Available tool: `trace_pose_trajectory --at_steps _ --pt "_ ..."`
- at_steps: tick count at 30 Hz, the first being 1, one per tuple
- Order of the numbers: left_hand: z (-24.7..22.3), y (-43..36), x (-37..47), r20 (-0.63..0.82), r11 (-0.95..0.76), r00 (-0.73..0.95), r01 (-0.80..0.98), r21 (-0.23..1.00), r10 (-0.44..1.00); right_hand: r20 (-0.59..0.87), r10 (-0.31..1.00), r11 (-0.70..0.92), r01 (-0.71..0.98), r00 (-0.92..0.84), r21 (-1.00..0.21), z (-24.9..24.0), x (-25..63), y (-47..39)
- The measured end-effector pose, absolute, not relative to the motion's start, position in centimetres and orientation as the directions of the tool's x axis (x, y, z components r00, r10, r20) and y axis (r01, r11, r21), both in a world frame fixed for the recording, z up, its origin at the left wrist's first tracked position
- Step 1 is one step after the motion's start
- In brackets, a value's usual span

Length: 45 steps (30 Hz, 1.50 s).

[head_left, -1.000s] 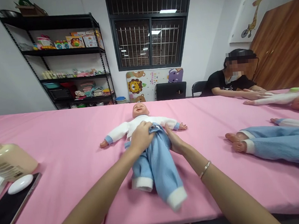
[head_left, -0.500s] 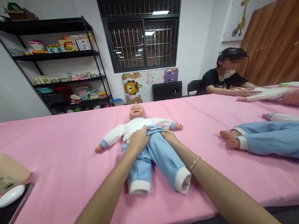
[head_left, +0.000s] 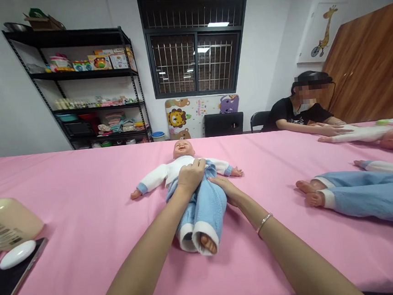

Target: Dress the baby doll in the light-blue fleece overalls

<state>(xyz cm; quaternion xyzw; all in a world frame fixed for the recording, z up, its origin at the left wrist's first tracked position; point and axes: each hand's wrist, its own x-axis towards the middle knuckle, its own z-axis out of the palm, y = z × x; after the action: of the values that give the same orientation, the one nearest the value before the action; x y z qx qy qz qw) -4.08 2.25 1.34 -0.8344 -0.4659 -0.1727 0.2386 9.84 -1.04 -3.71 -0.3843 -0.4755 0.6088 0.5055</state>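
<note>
A baby doll (head_left: 183,149) lies on its back on the pink-covered table, its arms spread in a white top (head_left: 157,177) with blue cuffs. Light blue pants (head_left: 210,201) cover its legs, and toes show inside one white cuff. My left hand (head_left: 192,173) is closed on the waistband near the doll's belly, its fingers bunched in the fabric. My right hand (head_left: 226,188) lies against the side of the pants at the hip, thumb on top; its other fingers are hidden below the cloth.
On the pink table (head_left: 92,211), a pump bottle (head_left: 12,223), a phone (head_left: 14,283) and a white oval object (head_left: 18,255) are at left. A second dressed doll (head_left: 369,196) lies at right. Behind it a person (head_left: 296,111) touches another doll (head_left: 367,133).
My left hand has moved up and right with the waistband. The pant legs have swung together to the left, and toes now show in one cuff. The camera view has shifted slightly.
</note>
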Motion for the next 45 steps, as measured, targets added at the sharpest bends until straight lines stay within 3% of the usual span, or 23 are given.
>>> trace_pose_trajectory --at_steps 5,9,11,14,16,18,21,27,32,36,40,43,45 --pt "1.7 3.3 -4.3 0.474 -0.559 0.610 0.787 -0.262 0.636 -0.047 0.970 -0.072 -0.094 -0.240 -0.993 -3.7 10.8 -1.1" --pt "0.9 2.2 -5.9 0.531 -0.592 0.550 0.799 -0.108 0.645 0.105 0.992 0.115 0.154 -0.070 -0.981 -4.7 11.5 -0.3" --pt "0.0 0.9 -7.5 0.574 -0.545 0.415 0.836 0.065 0.706 0.255 0.966 0.234 0.293 0.036 -0.927 -5.3 11.5 0.3" --pt "-1.7 -0.7 -10.1 0.485 -0.350 0.082 0.796 0.494 0.871 0.406 0.911 0.370 0.290 0.074 -0.883 -5.6 10.7 0.7" --pt "-2.5 -1.3 -11.7 0.318 -0.236 -0.030 0.604 0.762 0.948 0.390 0.921 0.383 0.158 0.013 -0.910 -5.4 9.9 0.4" --pt "-2.9 -1.4 -13.0 0.232 -0.218 0.008 0.375 0.901 0.973 0.302 0.950 0.306 0.054 -0.073 -0.950 -4.9 9.1 -0.2" --pt "-2.4 -1.2 -14.1 0.281 -0.299 0.105 0.260 0.918 0.954 0.153 0.983 0.154 0.007 -0.099 -0.988 -4.2 8.7 -1.2" --pt "-1.2 -1.1 -14.6 0.387 -0.423 0.175 0.435 0.794 0.905 0.087 0.987 0.100 0.090 -0.134 -0.991 -3.9 9.6 -1.6" --pt "-0.9 -0.8 -15.7 0.260 -0.355 0.262 0.445 0.822 0.929 0.036 0.991 0.038 0.014 -0.132 -0.999 -4.3 11.1 -0.8" --pt "-0.6 -0.4 -18.1 0.045 -0.255 0.372 0.536 0.805 0.927 0.189 0.981 0.191 0.038 -0.037 -0.981 -4.1 11.2 -0.6" --pt "-0.9 -0.2 -19.1 0.022 -0.198 0.285 0.604 0.772 0.958 0.150 0.985 0.153 0.032 -0.087 -0.988 -4.2 10.4 -0.9" --pt "-1.0 -0.4 -18.4 0.008 -0.146 0.264 0.506 0.850 0.964 0.045 0.997 0.037 -0.126 -0.065 -0.991 -4.6 9.8 -1.0" --pt "-0.7 -0.8 -17.6 -0.006 -0.085 0.266 0.329 0.940 0.964 0.002 0.999 -0.012 -0.260 -0.054 -0.966 -4.8 9.5 -0.9"
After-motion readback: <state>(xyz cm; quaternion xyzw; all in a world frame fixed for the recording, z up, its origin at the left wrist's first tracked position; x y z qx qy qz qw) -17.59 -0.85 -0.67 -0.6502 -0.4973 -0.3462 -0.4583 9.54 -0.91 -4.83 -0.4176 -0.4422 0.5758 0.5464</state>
